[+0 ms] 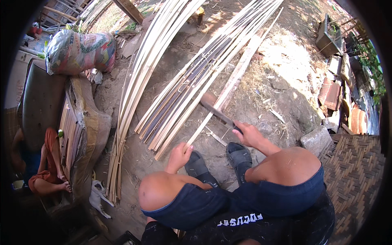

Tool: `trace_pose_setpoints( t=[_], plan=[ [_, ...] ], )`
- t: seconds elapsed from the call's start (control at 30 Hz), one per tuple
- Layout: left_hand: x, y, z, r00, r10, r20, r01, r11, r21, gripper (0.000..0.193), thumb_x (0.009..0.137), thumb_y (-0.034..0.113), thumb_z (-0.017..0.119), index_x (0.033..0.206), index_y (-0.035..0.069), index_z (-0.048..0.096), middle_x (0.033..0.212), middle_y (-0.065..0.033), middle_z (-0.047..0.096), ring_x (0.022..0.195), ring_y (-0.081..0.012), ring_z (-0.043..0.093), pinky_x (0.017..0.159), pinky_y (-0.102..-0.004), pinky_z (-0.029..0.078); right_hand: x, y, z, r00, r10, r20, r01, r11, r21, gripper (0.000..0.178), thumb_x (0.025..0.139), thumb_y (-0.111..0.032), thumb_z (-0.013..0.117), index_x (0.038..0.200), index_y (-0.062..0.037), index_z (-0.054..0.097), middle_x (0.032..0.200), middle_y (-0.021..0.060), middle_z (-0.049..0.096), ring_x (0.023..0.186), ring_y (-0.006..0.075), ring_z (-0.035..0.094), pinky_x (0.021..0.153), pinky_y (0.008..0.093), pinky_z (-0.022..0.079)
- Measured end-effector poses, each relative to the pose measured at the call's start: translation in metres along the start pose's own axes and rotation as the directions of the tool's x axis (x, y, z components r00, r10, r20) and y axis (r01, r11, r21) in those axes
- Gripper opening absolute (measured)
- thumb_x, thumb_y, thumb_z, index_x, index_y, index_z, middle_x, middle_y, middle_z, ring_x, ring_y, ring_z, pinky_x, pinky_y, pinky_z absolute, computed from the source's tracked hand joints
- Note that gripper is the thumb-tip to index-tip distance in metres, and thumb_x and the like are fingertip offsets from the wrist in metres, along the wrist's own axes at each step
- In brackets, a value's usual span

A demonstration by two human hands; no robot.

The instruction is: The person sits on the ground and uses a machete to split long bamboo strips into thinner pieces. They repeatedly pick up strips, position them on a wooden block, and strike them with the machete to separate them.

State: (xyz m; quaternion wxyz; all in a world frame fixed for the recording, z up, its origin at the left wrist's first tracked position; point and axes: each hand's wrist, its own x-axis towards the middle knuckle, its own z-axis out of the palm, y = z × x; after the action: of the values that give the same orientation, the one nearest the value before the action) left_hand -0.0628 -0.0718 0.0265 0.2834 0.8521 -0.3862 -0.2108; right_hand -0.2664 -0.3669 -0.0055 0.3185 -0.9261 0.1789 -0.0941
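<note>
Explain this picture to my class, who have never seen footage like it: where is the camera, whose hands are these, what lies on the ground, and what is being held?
The camera sits on a person's head and looks down, so you see their own knees, sandals and hands; the wide lens bends straight edges. The left hand grips the near end of a long bamboo strip. The right hand holds a large knife whose blade lies against that strip. On the dirt ground lie a bundle of split bamboo strips and a second, longer bundle to the left. A stuffed sack lies at upper left, a woven mat at right. Another person's legs show at the left edge.
</note>
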Motion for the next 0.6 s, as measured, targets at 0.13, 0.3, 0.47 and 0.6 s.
trace_pose_setpoints(
  t=[0.13,0.3,0.47,0.6],
  plan=[
    [0.004,0.003,0.003,0.988,-0.116,0.098,0.083,0.953,0.292,0.038,0.104,0.036,0.042,0.089,0.004,0.055,0.076,-0.0261,0.066,0.07,-0.0495,0.063,0.065,-0.059,0.049,0.018,0.006,-0.017,0.989,0.146,-0.031,-0.148,0.987,-0.069,0.037,0.099,-0.036,0.057,0.127,-0.0113,0.059,0.091,0.0273,0.067,0.077,0.0467,0.066,0.066,0.0521,0.054],
    [-0.02,-0.016,-0.002,0.988,-0.137,0.071,0.1,0.919,0.382,0.037,0.102,0.039,0.046,0.089,0.006,0.056,0.073,-0.0252,0.065,0.066,-0.0489,0.063,0.06,-0.0603,0.048,0.071,0.098,-0.08,0.887,0.421,-0.19,-0.449,0.882,-0.143,0.034,0.099,-0.031,0.057,0.122,-0.0055,0.058,0.086,0.0246,0.069,0.076,0.043,0.068,0.067,0.0525,0.055],
    [-0.008,0.008,-0.004,0.985,-0.172,-0.02,0.17,0.945,0.278,0.036,0.097,0.039,0.057,0.084,0.006,0.056,0.07,-0.0238,0.065,0.067,-0.0465,0.063,0.059,-0.0575,0.046,0.026,-0.034,-0.023,0.976,-0.011,0.217,0.024,0.998,-0.054,0.032,0.098,-0.033,0.058,0.122,-0.0107,0.058,0.093,0.0239,0.067,0.081,0.0445,0.067,0.071,0.0511,0.056],
    [-0.107,-0.074,-0.033,0.947,-0.321,0.006,0.305,0.906,0.294,0.044,0.098,0.046,0.057,0.077,0.006,0.057,0.061,-0.0167,0.059,0.052,-0.0342,0.057,0.051,-0.0477,0.043,0.036,0.024,-0.035,0.959,0.284,0.024,-0.284,0.959,-0.006,0.035,0.097,-0.036,0.058,0.123,-0.0119,0.058,0.09,0.0221,0.067,0.076,0.0438,0.067,0.07,0.0505,0.056]
  ],
)
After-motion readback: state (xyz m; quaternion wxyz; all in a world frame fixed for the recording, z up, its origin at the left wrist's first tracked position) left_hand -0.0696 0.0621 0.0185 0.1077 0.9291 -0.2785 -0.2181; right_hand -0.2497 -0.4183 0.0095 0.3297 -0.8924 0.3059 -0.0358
